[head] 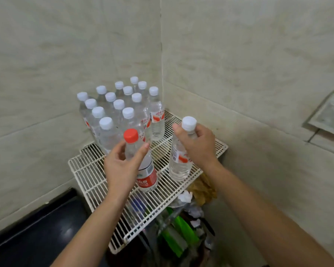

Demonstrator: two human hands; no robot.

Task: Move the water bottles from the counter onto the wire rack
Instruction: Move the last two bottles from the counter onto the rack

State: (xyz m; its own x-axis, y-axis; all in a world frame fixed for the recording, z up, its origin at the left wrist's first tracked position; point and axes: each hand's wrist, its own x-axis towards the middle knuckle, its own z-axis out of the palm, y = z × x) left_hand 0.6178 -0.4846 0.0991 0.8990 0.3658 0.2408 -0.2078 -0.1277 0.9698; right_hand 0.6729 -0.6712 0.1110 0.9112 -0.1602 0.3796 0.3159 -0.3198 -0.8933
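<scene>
2 hands and 2 forearms are shown, all bare. The left hand [121,168] is seen over the front half of the wire rack [87,174], the right hand [199,145] over the rack's right side. Each arm is uncovered from wrist to the picture's lower edge. The left forearm [96,228] is seen in front of the rack's near-left edge, the right forearm [268,218] beyond its right edge. Both forearms are slim and smooth. Fingernails are too blurred to be judged.
</scene>
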